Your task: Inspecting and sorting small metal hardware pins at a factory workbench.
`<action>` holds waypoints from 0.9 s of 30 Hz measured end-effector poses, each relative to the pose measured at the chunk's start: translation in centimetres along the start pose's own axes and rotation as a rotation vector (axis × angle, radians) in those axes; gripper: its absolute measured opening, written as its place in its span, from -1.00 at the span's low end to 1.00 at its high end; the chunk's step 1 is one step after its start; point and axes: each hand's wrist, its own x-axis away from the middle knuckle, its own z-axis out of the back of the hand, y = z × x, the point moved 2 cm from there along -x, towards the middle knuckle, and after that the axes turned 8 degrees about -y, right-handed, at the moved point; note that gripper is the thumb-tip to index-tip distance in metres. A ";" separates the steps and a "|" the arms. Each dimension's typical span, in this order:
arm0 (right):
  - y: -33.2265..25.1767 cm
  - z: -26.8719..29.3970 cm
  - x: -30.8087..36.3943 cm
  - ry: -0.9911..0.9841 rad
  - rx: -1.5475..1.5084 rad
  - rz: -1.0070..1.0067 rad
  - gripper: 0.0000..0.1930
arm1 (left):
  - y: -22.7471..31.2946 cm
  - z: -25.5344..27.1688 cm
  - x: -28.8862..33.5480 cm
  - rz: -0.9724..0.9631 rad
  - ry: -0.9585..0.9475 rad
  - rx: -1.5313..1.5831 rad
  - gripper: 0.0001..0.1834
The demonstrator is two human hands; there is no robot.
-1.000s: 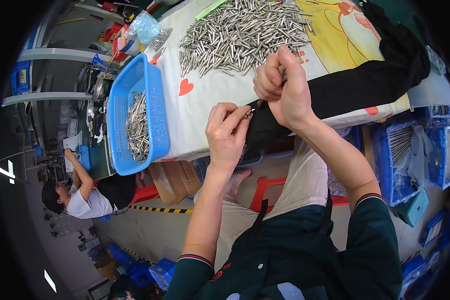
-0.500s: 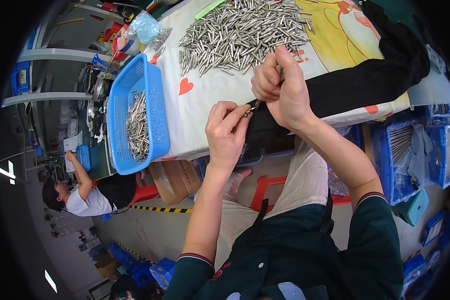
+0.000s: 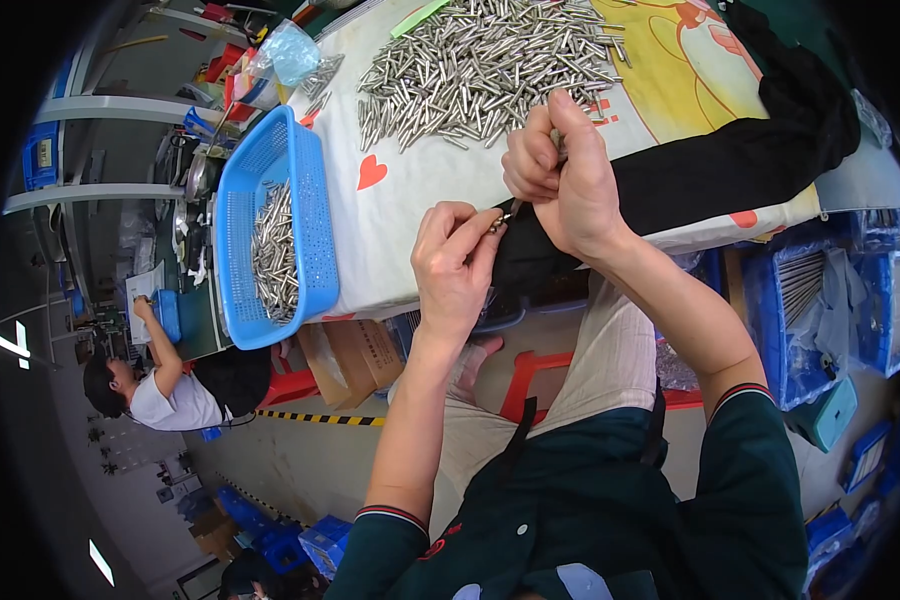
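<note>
My left hand [image 3: 448, 265] pinches a small metal part [image 3: 497, 224] between thumb and fingertips, with a brassy tint showing on it. Closed in a fist, my right hand [image 3: 568, 185] grips a slim tool, mostly hidden by the fingers. The tool's thin dark tip [image 3: 515, 208] reaches down to the part in my left hand; I cannot tell whether they touch. Under both hands lies a black cloth [image 3: 690, 175] along the table's near edge. A large heap of silvery metal pins [image 3: 480, 75] spreads just beyond my hands.
A blue plastic basket [image 3: 315, 220] with similar pins stands left on the patterned tablecloth [image 3: 370, 235]. Bagged pins [image 3: 320, 75] lie behind it. Blue crates [image 3: 785, 330] with long rods stand lower right, near a red stool [image 3: 525, 380]. A co-worker [image 3: 175, 395] sits far left.
My hands hold almost the same pose, the part and tool tip still together. At the far left, the co-worker's hand has shifted slightly upward over a white sheet.
</note>
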 end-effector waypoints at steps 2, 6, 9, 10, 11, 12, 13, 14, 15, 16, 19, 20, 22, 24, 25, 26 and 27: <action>0.1 0.0 0.0 0.003 0.003 -0.001 -0.52 | 0.0 0.0 0.0 0.001 -0.001 0.001 -0.83; 0.1 0.0 0.0 -0.003 0.011 -0.005 -0.53 | 0.0 0.1 0.0 -0.005 -0.005 -0.013 -0.83; 0.1 -0.1 0.0 -0.004 0.011 -0.005 -0.53 | 0.2 0.1 -0.1 -0.020 -0.010 -0.032 -0.84; 0.1 -0.2 0.0 -0.004 0.010 -0.002 -0.54 | 0.3 0.1 -0.2 -0.033 -0.012 -0.047 -0.84; 0.2 -0.2 0.0 -0.002 0.011 -0.002 -0.54 | 0.3 0.1 -0.2 -0.033 -0.013 -0.046 -0.84; 0.3 -0.3 0.1 -0.009 0.036 0.011 -0.54 | 0.3 0.1 -0.2 -0.046 -0.011 -0.055 -0.84; 0.3 -0.4 0.1 -0.017 0.061 0.024 -0.54 | 0.4 0.1 -0.3 -0.060 -0.009 -0.065 -0.84; 0.4 -0.5 0.2 -0.016 0.061 0.023 -0.54 | 0.4 0.1 -0.3 -0.059 -0.010 -0.064 -0.84; 0.4 -0.5 0.2 -0.012 0.080 0.022 -0.55 | 0.4 0.2 -0.3 -0.071 -0.012 -0.072 -0.84; 0.4 -0.6 0.2 -0.008 0.099 0.022 -0.55 | 0.4 0.2 -0.4 -0.083 -0.013 -0.080 -0.84; 0.4 -0.7 0.3 0.001 0.113 0.026 -0.55 | 0.4 0.1 -0.5 -0.103 -0.014 -0.088 -0.84; 0.6 -0.8 0.3 0.000 0.111 0.024 -0.55 | 0.3 0.2 -0.5 -0.101 -0.014 -0.090 -0.84; 0.8 -1.0 0.3 -0.026 0.184 0.076 -0.55 | 0.3 0.3 -0.5 -0.116 -0.023 -0.098 -0.83; 1.1 -1.1 0.4 -0.033 0.233 0.100 -0.56 | 0.4 0.3 -0.6 -0.129 -0.022 -0.095 -0.83; 1.1 -1.2 0.4 -0.040 0.282 0.127 -0.56 | 0.4 0.3 -0.6 -0.144 -0.021 -0.093 -0.83; 1.1 -1.3 0.4 -0.041 0.281 0.127 -0.56 | 0.3 0.3 -0.7 -0.144 -0.021 -0.095 -0.83; 1.1 -1.4 0.4 -0.041 0.267 0.118 -0.57 | 0.2 0.3 -0.7 -0.148 -0.017 -0.087 -0.83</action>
